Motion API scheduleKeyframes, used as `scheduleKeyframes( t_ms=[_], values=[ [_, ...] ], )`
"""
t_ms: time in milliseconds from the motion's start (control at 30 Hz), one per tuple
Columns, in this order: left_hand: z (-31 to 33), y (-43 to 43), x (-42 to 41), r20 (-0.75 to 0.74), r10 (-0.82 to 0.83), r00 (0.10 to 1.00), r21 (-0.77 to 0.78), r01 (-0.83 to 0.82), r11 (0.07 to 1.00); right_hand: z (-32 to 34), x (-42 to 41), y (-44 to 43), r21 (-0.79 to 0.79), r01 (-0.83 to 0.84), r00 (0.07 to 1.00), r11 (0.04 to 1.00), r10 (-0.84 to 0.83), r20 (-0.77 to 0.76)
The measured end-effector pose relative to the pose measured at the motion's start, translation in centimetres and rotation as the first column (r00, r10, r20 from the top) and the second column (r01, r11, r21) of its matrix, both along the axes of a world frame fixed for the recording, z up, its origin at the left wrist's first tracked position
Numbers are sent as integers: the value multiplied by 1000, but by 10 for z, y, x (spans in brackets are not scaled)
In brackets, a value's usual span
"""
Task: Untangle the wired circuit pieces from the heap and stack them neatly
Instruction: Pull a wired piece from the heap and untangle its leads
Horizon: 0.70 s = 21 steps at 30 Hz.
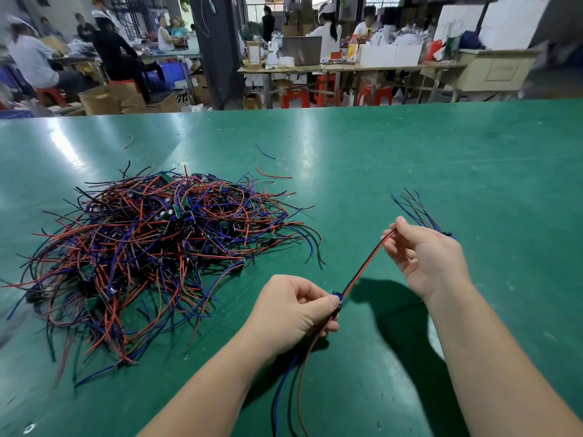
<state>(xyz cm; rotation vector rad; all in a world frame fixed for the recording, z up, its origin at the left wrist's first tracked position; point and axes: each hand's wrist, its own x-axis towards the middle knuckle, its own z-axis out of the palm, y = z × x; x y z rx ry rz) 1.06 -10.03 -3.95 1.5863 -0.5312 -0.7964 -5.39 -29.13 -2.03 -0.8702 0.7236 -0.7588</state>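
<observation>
Red-black wired piece (362, 269) pinched between left hand (293, 313) and right hand (422, 260), beside heap (151, 247).

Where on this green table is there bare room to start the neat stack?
Bare mat lies right of the right hand and beyond it toward the far edge. Left is crowded: the heap sprawls there, with stray wires behind it.
</observation>
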Motion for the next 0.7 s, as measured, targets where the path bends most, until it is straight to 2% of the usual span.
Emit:
scheduleKeyframes(
  t_ms=[133, 200, 267, 333, 400, 433, 500, 567, 600, 667, 700],
  values=[
    [-2, 3, 3, 25, -4, 1000, 7, 4, 1000, 3, -1, 0, 87, 19, 1000, 996, -17, -20],
    [-1, 4, 3, 113, -23, 993, 13, 22, 1000, 4, -2, -1, 145, 0, 1000, 989, 0, -4],
    [-1, 5, 3, 194, -38, 980, 13, 36, 999, 4, -3, -2, 174, -59, 998, 983, 51, 48],
    [1, 4, 3, 180, -13, 984, -39, 21, 999, 3, -4, -2, 138, -176, 978, 975, 158, 134],
    [2, 4, 5, 109, 40, 993, -115, -27, 993, 0, -1, 2, 73, -272, 952, 959, 257, 166],
    [3, 5, 6, 60, 70, 996, -146, -61, 987, -3, 1, 6, 32, -287, 951, 957, 281, 130],
    [6, 5, 9, -87, 113, 990, -201, -129, 971, -10, 6, 19, -141, -317, 948, 938, 313, -48],
    [9, 5, 12, -259, 128, 957, -262, -197, 945, -17, 9, 35, -363, -432, 900, 826, 368, -234],
    [10, 6, 13, -330, 132, 935, -279, -231, 932, -20, 9, 41, -436, -495, 869, 751, 417, -268],
    [9, 5, 14, -417, 128, 900, -288, -265, 920, -20, 9, 53, -498, -577, 808, 648, 541, -232],
    [8, 5, 14, -439, 118, 891, -289, -264, 920, -19, 8, 58, -510, -588, 788, 628, 586, -187]
  ],
)
